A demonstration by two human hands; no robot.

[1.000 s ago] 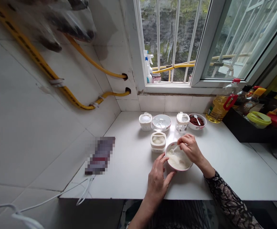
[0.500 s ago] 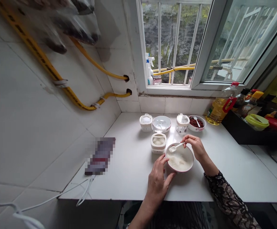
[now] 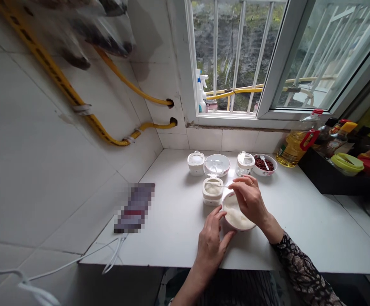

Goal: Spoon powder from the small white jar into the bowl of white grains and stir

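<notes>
Head view: a white bowl (image 3: 228,223) of soft white contents stands on the counter (image 3: 172,238), its rim grasped by the fingers (image 3: 219,213) of the left hand (image 3: 210,246). Being light and glazed, it is best taken by the rim. A small spoon (image 3: 222,185) is pinched in the right hand (image 3: 250,202). Since the earlier frame, its tip has been moved from the bowl to above a small open tub (image 3: 212,197).

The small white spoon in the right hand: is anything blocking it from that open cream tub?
Nothing visible does: the spoon runs straight from the right hand to the tub, its tip over the contents.
</notes>
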